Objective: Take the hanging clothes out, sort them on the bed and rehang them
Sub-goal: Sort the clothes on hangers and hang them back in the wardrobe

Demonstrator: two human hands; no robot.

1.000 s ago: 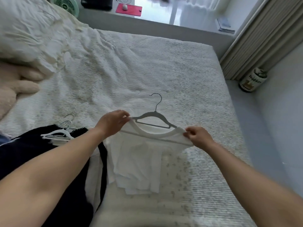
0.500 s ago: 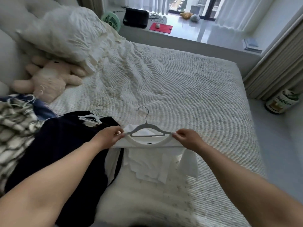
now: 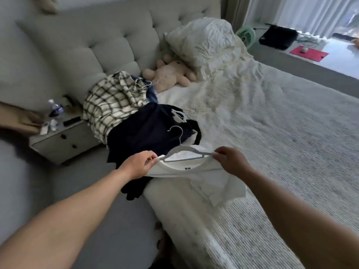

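Two hands pinch a white T-shirt's (image 3: 204, 177) shoulders on a grey hanger (image 3: 184, 150): left hand (image 3: 138, 165), right hand (image 3: 231, 162), above the bed's (image 3: 281, 133) near edge beside dark clothes (image 3: 147, 133).

Small dark square logo mark printed inside the back of the neck of the white T-shirt (image 3: 196, 174), too small to read letter by letter. Blue label around the water bottle (image 3: 55, 109) on the nightstand (image 3: 58, 140), its print blurred and unreadable.
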